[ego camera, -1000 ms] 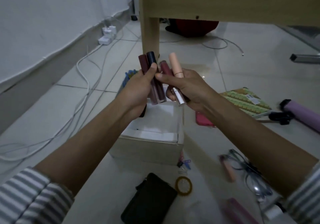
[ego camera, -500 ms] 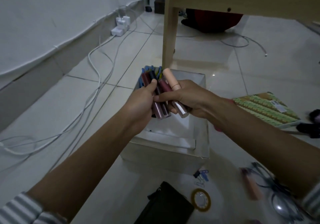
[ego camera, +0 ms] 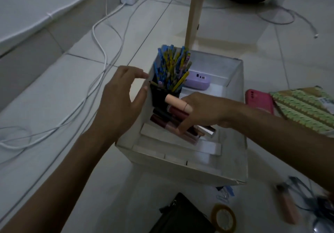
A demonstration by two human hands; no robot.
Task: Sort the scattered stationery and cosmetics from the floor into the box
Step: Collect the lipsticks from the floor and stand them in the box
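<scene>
With the lip tubes (ego camera: 168, 122) laid in the box (ego camera: 180, 167) beside the pen holder (ego camera: 159, 95), the peach tube (ego camera: 178, 102) is pinched by the right hand (ego camera: 204, 113) while the left hand (ego camera: 119, 102) is held slack and empty at the box wall; release, then further floor pickups, is judged to be required.

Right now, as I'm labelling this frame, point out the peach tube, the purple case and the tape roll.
peach tube (ego camera: 178, 103): head view, mid-barrel.
purple case (ego camera: 197, 83): head view, front face.
tape roll (ego camera: 222, 206): head view, upper rim.
</scene>
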